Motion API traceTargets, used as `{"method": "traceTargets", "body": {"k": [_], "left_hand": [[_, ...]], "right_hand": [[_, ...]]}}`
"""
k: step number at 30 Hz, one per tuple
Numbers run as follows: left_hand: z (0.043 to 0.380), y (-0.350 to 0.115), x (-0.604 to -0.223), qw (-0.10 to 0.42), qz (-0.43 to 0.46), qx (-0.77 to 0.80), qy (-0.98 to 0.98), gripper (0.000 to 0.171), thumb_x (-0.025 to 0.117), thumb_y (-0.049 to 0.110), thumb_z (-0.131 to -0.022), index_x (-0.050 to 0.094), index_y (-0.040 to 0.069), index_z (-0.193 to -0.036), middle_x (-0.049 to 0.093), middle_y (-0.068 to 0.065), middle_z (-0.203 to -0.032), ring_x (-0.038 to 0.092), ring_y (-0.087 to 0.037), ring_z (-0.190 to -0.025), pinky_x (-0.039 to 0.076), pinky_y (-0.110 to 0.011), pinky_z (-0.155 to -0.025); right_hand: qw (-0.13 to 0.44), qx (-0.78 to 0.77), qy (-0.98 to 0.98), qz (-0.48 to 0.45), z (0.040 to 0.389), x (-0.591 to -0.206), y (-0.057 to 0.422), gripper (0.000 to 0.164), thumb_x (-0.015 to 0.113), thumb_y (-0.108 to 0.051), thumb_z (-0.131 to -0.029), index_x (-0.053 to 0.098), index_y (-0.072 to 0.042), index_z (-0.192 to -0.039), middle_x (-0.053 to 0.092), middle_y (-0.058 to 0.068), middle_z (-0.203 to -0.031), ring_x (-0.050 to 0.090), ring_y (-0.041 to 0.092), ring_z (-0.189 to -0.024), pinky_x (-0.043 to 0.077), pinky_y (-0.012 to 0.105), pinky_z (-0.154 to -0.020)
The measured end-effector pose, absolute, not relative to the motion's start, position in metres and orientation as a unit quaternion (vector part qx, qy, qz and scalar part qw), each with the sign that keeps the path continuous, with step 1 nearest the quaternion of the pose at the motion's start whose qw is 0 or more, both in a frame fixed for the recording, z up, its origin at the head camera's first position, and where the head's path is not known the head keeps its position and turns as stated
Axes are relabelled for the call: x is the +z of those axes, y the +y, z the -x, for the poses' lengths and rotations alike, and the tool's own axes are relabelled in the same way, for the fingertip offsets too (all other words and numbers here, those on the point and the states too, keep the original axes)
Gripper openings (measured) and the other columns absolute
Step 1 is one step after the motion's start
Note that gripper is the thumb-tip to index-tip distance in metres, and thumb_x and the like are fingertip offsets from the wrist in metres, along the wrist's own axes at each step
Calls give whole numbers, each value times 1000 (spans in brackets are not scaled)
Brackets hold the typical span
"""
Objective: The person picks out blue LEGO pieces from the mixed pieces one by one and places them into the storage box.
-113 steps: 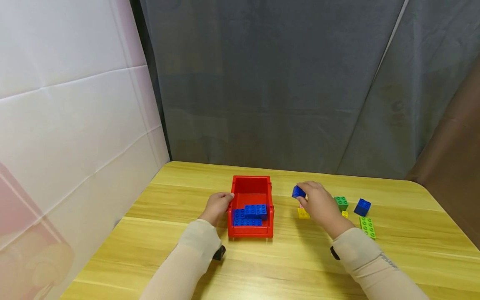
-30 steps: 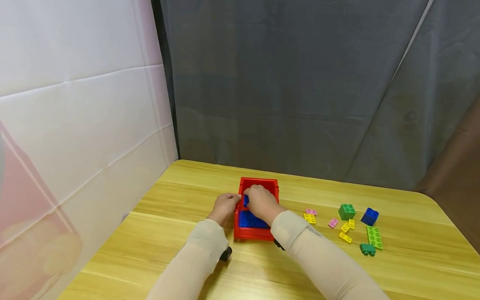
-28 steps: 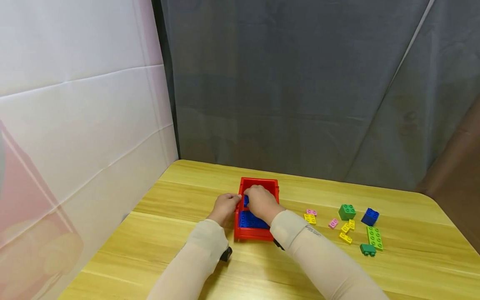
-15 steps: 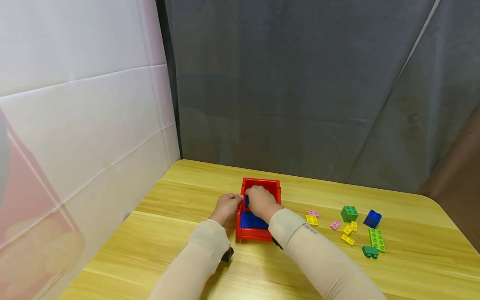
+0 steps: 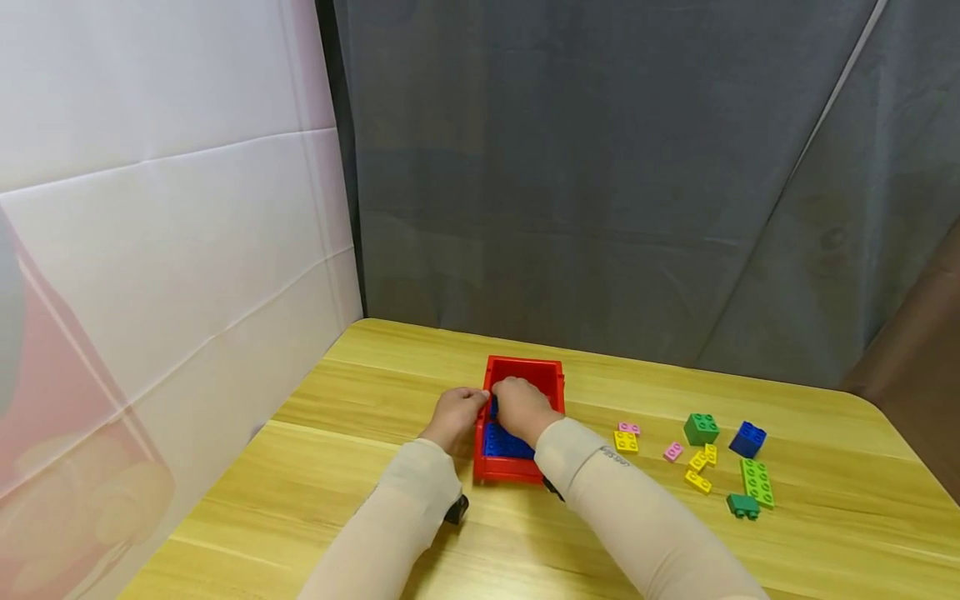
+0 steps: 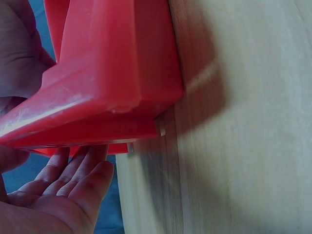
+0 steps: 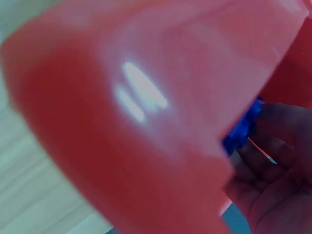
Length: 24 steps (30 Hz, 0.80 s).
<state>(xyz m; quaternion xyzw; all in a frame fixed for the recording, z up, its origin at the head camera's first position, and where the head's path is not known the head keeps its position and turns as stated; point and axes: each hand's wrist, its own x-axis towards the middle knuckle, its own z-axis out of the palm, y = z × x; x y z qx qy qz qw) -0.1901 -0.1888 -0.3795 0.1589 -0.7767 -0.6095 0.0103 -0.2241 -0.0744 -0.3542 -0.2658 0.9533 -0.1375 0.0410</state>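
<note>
A red plastic bin (image 5: 517, 472) stands on the wooden table, with blue toy bricks (image 5: 507, 443) inside its near part. My left hand (image 5: 454, 415) holds the bin's left side, thumb at the rim. In the left wrist view its fingers (image 6: 80, 170) lie fairly straight against the outer wall. Inside the bin, my right hand (image 5: 521, 408) bends down and grips a small blue brick (image 7: 243, 126) at its fingertips. Much of that brick is hidden behind the hand in the head view and behind the bin wall in the right wrist view.
Loose bricks lie right of the bin: a yellow one (image 5: 626, 442), a pink one (image 5: 673, 452), a green one (image 5: 701, 428), a blue one (image 5: 747, 439), a lime one (image 5: 757, 482), a dark green one (image 5: 743, 506) and several others. A grey curtain (image 5: 562, 183) hangs behind the table.
Since the oldest frame, my right hand has carried a blue brick leftward into the bin. Over the last second it stays there, shifting only slightly. The left hand keeps to the bin's side.
</note>
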Motion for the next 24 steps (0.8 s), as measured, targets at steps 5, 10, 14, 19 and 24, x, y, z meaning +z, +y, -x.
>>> {"method": "traceTargets", "body": {"k": [5,10,14,19,24], "left_hand": [[189,-189,-379,8,-157,-609,-777,34,51,18,-100,60,-8,-121,60,-21,-122,55,-33,-111,46,-46,-99],[189,-190,-379,11,-155,-608,-778,34,51,18,-100,61,-7,-121,60,-21,-121,55,-33,-110,46,-45,-98],[188,-189,-380,10,-152,-607,-780,34,51,18,-100,61,-7,-120,61,-20,-119,56,-32,-108,47,-45,-97],[188,-188,-380,12,-151,-608,-779,34,51,17,-100,61,-8,-120,61,-21,-119,56,-32,-108,47,-45,-97],[188,-189,-379,13,-157,-608,-778,34,51,18,-100,60,-8,-120,60,-21,-118,55,-33,-109,46,-46,-98]], "right_hand": [[45,-140,952,268,226,-359,-74,18,63,-9,-92,68,-4,-108,67,10,-101,61,23,-88,51,40,-94],[48,-143,950,272,226,-361,-74,15,63,-9,-92,68,-4,-105,67,10,-99,60,23,-86,51,39,-94],[51,-146,950,271,225,-362,-73,14,64,-9,-91,68,-4,-103,67,10,-96,60,22,-84,51,38,-93],[61,-155,948,270,225,-362,-74,14,62,-8,-92,68,-3,-103,67,10,-96,59,21,-83,51,38,-94],[67,-154,947,272,226,-363,-76,16,60,-8,-93,68,-2,-106,68,11,-100,60,22,-86,50,38,-96]]}}
